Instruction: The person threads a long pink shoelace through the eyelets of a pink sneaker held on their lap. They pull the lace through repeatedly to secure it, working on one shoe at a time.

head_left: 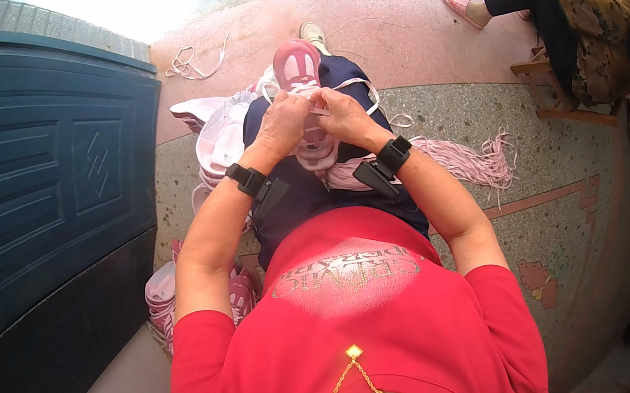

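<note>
1 pink-and-white lace-up sneaker [295, 60]: lay on navy-trousered lap [290, 196], toe at far edge | right hand [345, 118]: pinched 1 white lace [359, 81] | left hand [284, 124]: curled beside it, grip not discernible | 1 pale-pink cord bundle [460, 159]: trailed past lap's right edge

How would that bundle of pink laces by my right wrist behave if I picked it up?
The bundle of pink laces would probably flop and sag, since its strands curve loosely. It looks fairly light for its size, being thin cords. It might tangle, as the ends at the right splay apart.
</note>
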A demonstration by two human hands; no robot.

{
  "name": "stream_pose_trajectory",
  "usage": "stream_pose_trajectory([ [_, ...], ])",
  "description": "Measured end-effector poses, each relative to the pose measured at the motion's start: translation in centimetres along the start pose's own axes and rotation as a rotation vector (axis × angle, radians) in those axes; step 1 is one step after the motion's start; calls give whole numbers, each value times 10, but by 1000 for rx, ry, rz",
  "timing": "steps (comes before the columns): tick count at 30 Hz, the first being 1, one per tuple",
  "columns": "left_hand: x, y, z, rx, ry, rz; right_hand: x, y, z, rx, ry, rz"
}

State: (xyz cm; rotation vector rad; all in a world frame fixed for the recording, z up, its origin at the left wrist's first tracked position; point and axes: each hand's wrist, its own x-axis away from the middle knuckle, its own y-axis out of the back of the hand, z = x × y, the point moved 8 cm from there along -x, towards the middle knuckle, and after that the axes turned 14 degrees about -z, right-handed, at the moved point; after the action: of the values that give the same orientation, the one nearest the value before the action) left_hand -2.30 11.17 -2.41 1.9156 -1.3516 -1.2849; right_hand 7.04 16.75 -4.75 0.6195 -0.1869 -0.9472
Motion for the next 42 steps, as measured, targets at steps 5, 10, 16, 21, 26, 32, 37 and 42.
stream_pose_trajectory([
  [5, -8, 28, 39, 611, 687, 68, 1, 13, 4, 201, -36, 156],
  [10, -3, 24, 38, 719, 859, 172, -13, -2, 7, -136, -91, 109],
  [16, 6, 5, 39, 82, 455, 212, -16, 46, 9, -475, -362, 12],
  [21, -8, -8, 26, -4, 190, 290, -17, 43, 29, -348, -164, 95],
  [26, -15, -17, 21, 161, 274, 251, -24, 25, 73, -206, 120, 274],
  [32, -3, -23, 24, 326, 450, 109, -64, 27, 104, -177, 262, 136],
  [37, -3, -20, 31, 147, 479, 97, -74, 73, 95, -51, 339, -167],
  [42, -5, -22, 26, 160, 440, 87, -10, 29, 5, 264, 66, 92],
])
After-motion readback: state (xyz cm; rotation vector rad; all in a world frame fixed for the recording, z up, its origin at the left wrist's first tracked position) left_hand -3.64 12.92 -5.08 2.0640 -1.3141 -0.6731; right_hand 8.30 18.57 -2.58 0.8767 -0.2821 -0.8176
